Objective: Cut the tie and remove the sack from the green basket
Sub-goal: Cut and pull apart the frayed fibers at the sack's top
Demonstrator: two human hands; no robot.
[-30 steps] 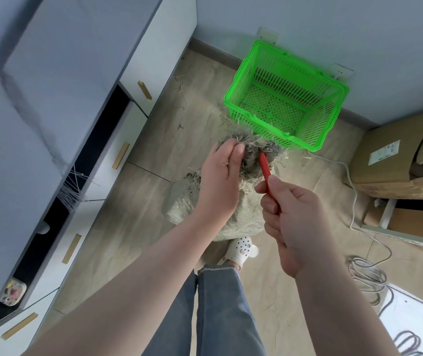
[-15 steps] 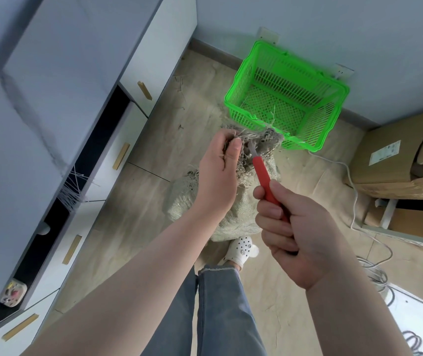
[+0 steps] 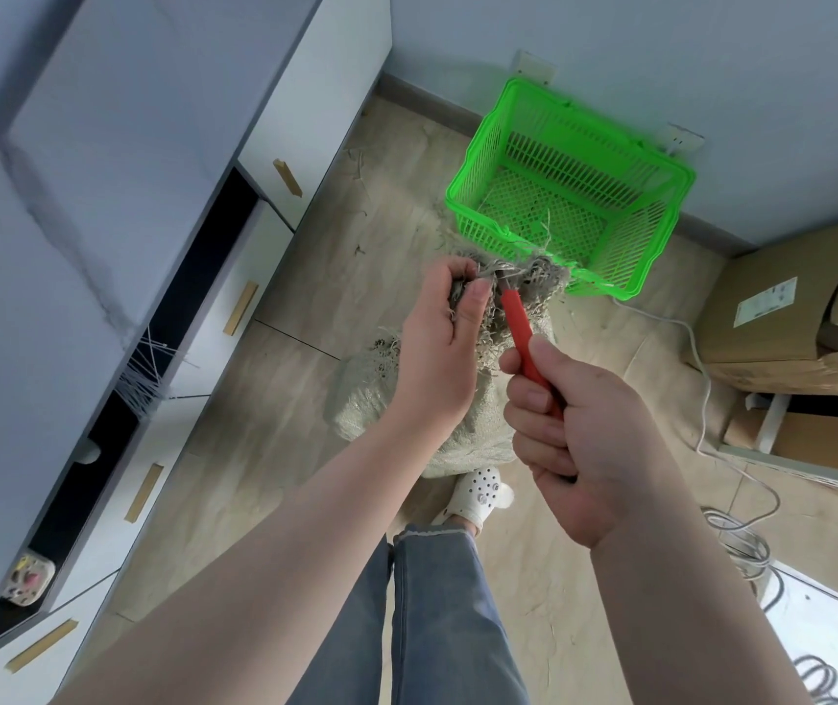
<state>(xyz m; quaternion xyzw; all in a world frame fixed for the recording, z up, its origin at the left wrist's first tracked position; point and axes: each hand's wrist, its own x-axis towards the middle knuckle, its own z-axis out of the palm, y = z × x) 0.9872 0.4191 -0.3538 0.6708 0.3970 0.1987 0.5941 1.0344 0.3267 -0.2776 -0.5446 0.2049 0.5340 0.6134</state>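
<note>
A pale woven sack (image 3: 371, 404) stands on the floor in front of me, its frayed neck bunched at the top. My left hand (image 3: 439, 343) grips that neck on its left side. My right hand (image 3: 574, 429) is closed around a red-handled cutter (image 3: 521, 328), whose tip sits in the bunched neck where the tie must be; the tie itself is hidden among the fibres. Behind the sack, against the wall, lies the green plastic basket (image 3: 478, 160), with only a few loose fibres in it.
White cabinets with drawers (image 3: 274, 119) run along the left, one dark shelf holding a bundle of white cable ties (image 3: 149, 379). Cardboard boxes (image 3: 762, 318) stack on the right. A white cable (image 3: 701, 379) and coiled cords (image 3: 747, 547) trail across the floor. My shoe (image 3: 480, 493) is beside the sack.
My right hand has drawn back towards me while the cutter's tip moved left into the sack's neck. My left hand has shifted left, still holding the neck.
</note>
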